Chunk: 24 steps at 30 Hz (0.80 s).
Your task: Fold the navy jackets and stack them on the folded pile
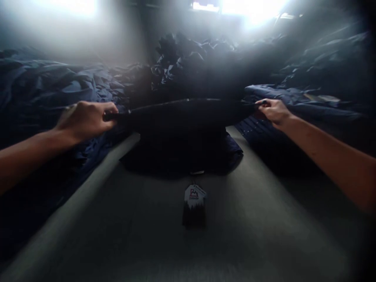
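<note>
A dark garment [182, 117] is stretched out between my two hands above the table. My left hand [95, 117] is closed on its left end, and my right hand [272, 109] pinches its right end. The lower part of the garment lies on the table, too dark for its folds to show. From its near edge a paper tag [194, 205] with a red logo and a dark tree print lies on the table surface.
The grey table [141, 239] runs toward me. Piles of dark blue garments [58, 82] stand at the left, with a dark heap [188, 58] behind and folded garments [299, 100] at the right. Bright lights glare at the top.
</note>
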Motion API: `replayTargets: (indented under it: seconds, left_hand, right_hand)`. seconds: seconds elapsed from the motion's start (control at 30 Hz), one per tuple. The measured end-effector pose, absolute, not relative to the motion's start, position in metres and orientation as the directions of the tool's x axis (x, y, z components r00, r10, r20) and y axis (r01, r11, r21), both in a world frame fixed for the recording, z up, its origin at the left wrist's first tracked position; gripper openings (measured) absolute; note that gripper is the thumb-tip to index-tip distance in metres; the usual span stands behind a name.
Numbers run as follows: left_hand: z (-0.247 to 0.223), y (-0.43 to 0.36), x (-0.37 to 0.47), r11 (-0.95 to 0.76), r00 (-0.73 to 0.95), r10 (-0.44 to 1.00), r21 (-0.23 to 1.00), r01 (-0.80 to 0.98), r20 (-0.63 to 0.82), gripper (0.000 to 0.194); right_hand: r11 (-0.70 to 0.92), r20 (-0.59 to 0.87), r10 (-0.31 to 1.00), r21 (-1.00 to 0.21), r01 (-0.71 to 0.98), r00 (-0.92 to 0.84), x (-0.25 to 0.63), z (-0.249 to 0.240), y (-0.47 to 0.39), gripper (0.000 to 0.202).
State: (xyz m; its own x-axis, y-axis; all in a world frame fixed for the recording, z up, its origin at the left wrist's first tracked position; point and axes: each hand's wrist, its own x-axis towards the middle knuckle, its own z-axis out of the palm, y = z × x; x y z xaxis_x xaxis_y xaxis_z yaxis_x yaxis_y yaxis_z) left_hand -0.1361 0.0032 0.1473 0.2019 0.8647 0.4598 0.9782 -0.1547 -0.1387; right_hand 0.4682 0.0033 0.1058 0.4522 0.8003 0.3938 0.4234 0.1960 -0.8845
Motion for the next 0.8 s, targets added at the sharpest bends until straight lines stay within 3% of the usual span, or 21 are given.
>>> replayTargets:
  seconds: [0.13,0.3,0.43,0.57,0.63,0.73,0.8]
  left_hand:
    - [0.108,-0.027,-0.153,-0.222,0.280,0.894,-0.196,0.955,0.349,0.035]
    - [0.056,-0.040,-0.166,-0.309,0.363,0.898,-0.233,0.922,0.247,0.030]
    - [0.043,-0.044,-0.176,-0.297,0.340,0.903,-0.190,0.936,0.264,0.032]
    - [0.042,-0.048,-0.185,-0.224,0.242,0.909,-0.092,0.970,0.341,0.035]
    - [0.037,-0.051,-0.189,-0.224,0.223,0.925,-0.031,0.974,0.306,0.032]
    - [0.027,-0.055,-0.199,-0.366,0.356,0.930,0.129,0.922,0.094,0.027]
    - [0.027,-0.054,-0.207,-0.437,0.469,0.881,0.273,0.857,-0.060,0.037]
  right_hand:
    - [0.086,0.309,0.895,-0.827,0.555,0.322,0.475,0.067,-0.040,0.025]
    - [0.113,0.275,0.960,-0.556,0.823,0.054,0.473,0.018,-0.081,0.024]
    - [0.130,0.298,0.954,-0.463,0.877,0.016,0.474,0.000,-0.102,0.018]
    - [0.179,0.388,0.921,-0.394,0.902,-0.013,0.475,-0.002,-0.114,0.016]
    - [0.225,0.390,0.919,-0.386,0.895,-0.063,0.473,-0.007,-0.120,0.015]
    - [0.298,0.270,0.941,-0.374,0.878,-0.204,0.471,-0.020,-0.128,0.014]
    - [0.310,0.140,0.950,-0.363,0.879,-0.278,0.471,-0.024,-0.130,0.016]
